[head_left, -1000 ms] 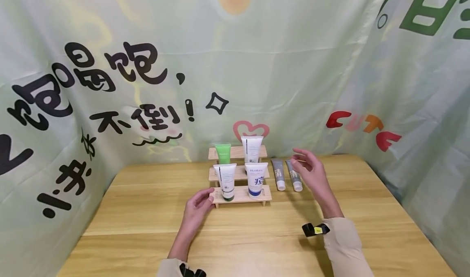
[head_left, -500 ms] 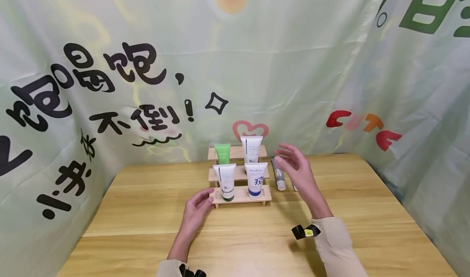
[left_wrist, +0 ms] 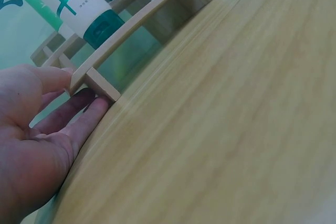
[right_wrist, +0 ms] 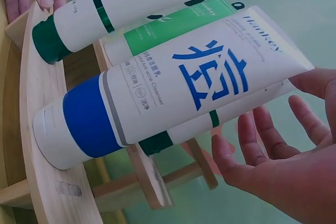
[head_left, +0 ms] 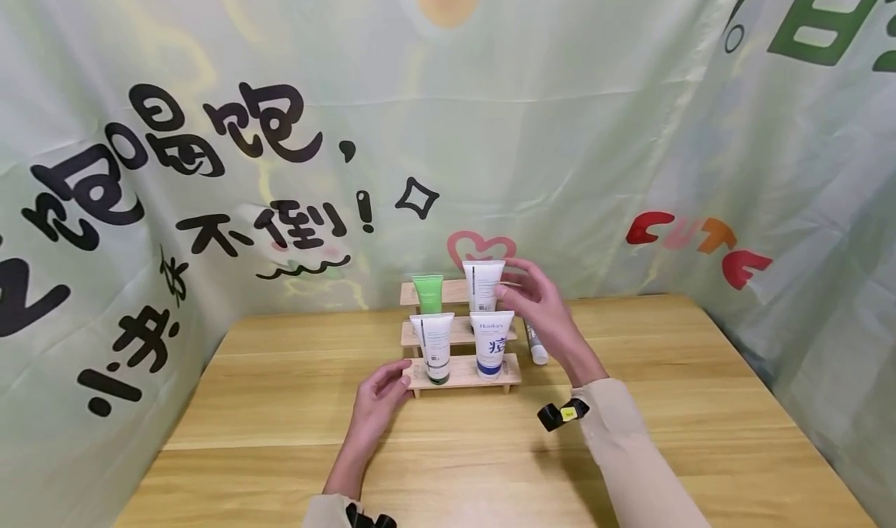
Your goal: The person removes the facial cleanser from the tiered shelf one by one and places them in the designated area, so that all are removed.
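A three-tier wooden stand [head_left: 463, 372] holds upright squeeze tubes. My left hand [head_left: 379, 397] grips the left end of its lowest tier, thumb at the board's edge and fingers by the leg [left_wrist: 102, 84]. My right hand [head_left: 544, 310] reaches around the right side of the tall white tube [head_left: 483, 281] at the back, its thumb overlapping that tube. In the right wrist view its fingers [right_wrist: 252, 137] are spread and loosely bent beside this tube. On the front tier stand a white tube with a green cap [head_left: 435, 345] and a white tube with a blue band [head_left: 491, 341].
A small green tube [head_left: 428, 293] stands at the back left of the stand. On the wooden table [head_left: 280, 403], a grey tube [head_left: 537, 349] lies right of the stand, partly hidden by my right hand. A printed cloth [head_left: 560, 162] hangs behind the table.
My right hand has moved left from above the grey tubes to the tall white tube at the back. My left hand stays at the stand's end.
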`<state>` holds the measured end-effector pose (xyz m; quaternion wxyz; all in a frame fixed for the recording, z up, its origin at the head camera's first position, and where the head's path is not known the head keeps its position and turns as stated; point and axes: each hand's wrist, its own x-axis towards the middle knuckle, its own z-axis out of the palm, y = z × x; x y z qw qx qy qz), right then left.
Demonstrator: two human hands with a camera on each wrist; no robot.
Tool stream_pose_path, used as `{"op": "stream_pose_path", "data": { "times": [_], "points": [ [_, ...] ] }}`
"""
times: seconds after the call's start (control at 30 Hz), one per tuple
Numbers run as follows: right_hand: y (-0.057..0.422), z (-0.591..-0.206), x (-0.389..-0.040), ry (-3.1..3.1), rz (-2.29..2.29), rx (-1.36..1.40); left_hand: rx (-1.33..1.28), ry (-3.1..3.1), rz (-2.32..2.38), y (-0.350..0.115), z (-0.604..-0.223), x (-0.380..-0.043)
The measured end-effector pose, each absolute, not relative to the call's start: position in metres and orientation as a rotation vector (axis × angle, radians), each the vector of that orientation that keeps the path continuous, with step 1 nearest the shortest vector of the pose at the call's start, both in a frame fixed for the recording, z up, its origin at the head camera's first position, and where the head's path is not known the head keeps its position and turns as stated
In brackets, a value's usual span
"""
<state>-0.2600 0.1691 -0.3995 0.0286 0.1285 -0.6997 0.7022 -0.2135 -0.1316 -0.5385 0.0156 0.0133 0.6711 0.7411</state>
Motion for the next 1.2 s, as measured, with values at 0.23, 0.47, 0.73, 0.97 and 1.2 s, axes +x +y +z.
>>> {"op": "stream_pose_path", "data": {
  "times": [0.23,0.47,0.73,0.97,1.2],
  "points": [
    [0.164,-0.399,-0.268,-2.231,2.188,0.393,0.039,2.097,2.295,-0.132,-0.538,-0.213],
    [0.164,-0.402,-0.273,-2.313,2.153,0.371,0.050,2.093,2.289,-0.131,-0.539,-0.213],
    [0.163,-0.406,-0.277,-2.346,2.116,0.324,0.080,2.119,2.299,-0.131,-0.540,-0.213],
    [0.174,-0.404,-0.271,-2.263,2.109,0.284,0.066,2.106,2.285,-0.131,-0.540,-0.214],
    [0.185,-0.401,-0.264,-2.239,2.077,0.295,0.070,2.126,2.291,-0.132,-0.539,-0.215]
  ]
}}
